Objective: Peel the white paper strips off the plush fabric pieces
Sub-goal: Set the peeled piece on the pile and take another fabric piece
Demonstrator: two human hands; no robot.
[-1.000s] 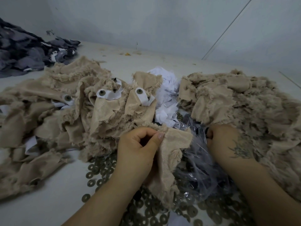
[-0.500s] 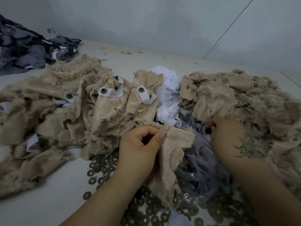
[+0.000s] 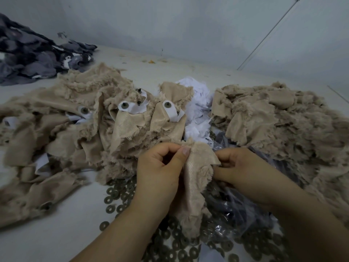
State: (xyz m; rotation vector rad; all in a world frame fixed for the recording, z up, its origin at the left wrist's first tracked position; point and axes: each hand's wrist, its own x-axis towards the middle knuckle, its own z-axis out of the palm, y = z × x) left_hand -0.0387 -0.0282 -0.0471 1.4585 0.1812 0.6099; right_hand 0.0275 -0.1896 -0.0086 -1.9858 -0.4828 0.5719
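Hanging limp between both hands, the beige plush piece point(image 3: 194, 176) sits at centre, low in the view, and looks light, floppy and fuzzy, so it should fold and slide unless pinched hard at its smooth backing edge. No white strip shows on it from this side. The left hand point(image 3: 160, 171) pinches its top corner between thumb and curled fingers point(image 3: 166, 148); the right hand point(image 3: 239, 167) grips the 3 o'clock edge, fingers curled in. At 11 o'clock lies a pile of plush pieces point(image 3: 75, 133) carrying white paper strips point(image 3: 171, 111) with dark studs; a thin strip would likely tear, so lifting a loose end seems wisest. At 12 o'clock sit peeled paper scraps point(image 3: 196, 110), at 2 o'clock a second plush pile point(image 3: 279, 121). Washers point(image 3: 117, 193) and a clear plastic bag point(image 3: 245, 208) cover the bench point(image 3: 56, 242) at 6 o'clock
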